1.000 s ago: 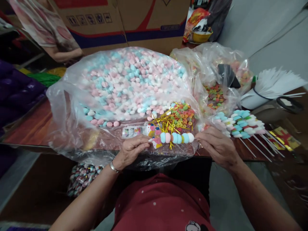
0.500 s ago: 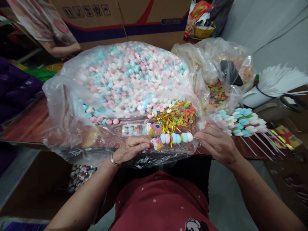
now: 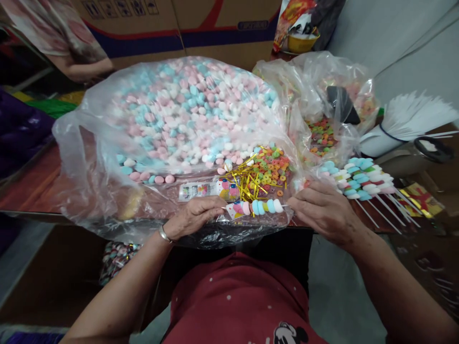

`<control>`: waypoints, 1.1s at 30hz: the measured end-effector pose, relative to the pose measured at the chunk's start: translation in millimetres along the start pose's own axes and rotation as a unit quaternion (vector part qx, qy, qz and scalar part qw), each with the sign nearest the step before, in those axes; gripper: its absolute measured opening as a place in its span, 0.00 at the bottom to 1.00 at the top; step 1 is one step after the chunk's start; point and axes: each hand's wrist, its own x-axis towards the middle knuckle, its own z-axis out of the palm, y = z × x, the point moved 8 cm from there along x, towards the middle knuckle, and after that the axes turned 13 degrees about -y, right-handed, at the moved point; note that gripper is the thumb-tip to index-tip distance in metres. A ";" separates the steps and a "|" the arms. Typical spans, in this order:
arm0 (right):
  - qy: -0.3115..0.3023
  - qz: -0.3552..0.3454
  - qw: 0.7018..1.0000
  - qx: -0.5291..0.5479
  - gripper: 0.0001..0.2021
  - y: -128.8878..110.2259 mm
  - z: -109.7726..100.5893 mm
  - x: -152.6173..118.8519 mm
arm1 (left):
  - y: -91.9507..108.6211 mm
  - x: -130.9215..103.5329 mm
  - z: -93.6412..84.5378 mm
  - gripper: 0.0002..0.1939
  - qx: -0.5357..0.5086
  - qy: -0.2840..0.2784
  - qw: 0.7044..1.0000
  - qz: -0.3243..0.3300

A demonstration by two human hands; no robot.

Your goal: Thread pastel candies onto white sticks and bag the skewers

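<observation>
A candy skewer (image 3: 265, 207) of pink, blue and white marshmallows, with a yellow-green piece among them, lies level between my hands. My left hand (image 3: 204, 209) pinches the open left end of a printed clear bag (image 3: 234, 209) that overlaps the skewer's left end. At the right, the fingers of my right hand (image 3: 321, 205) are closed around the white stick end. Just behind lie flat printed bags (image 3: 197, 191), gold twist ties (image 3: 247, 181) and ring candies (image 3: 272, 167). Finished-looking marshmallow skewers (image 3: 366, 179) are piled beyond my right hand.
A big clear bag of marshmallows (image 3: 186, 110) covers the table's middle. Bagged ring candies (image 3: 322, 134) and a cup of white sticks (image 3: 383, 138) stand right. A large carton (image 3: 222, 52) is behind; another person's arm (image 3: 86, 69) is back left. A lower box (image 3: 53, 272) holds wrapped sweets.
The printed bag now covers more of the skewer's left end, hiding the blue marshmallow that showed there. Both hands keep their hold. The whole view has shifted slightly.
</observation>
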 end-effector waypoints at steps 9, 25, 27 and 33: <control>-0.019 -0.010 0.999 0.029 0.12 -11.2 5.7 9.7 | 8.6 12.7 5.6 0.15 0.037 -0.107 0.993 -0.034; -0.003 0.021 0.994 0.107 0.13 -10.4 13.4 2.7 | 29.0 21.4 24.0 0.15 0.103 -0.159 0.979 -0.074; -0.015 0.013 0.992 0.122 0.13 -12.7 16.3 3.3 | 33.6 23.9 27.1 0.15 0.126 -0.147 0.980 -0.051; -0.057 0.051 0.973 0.217 0.13 -20.4 40.1 -0.9 | 45.1 30.4 28.3 0.15 0.175 -0.147 0.973 0.021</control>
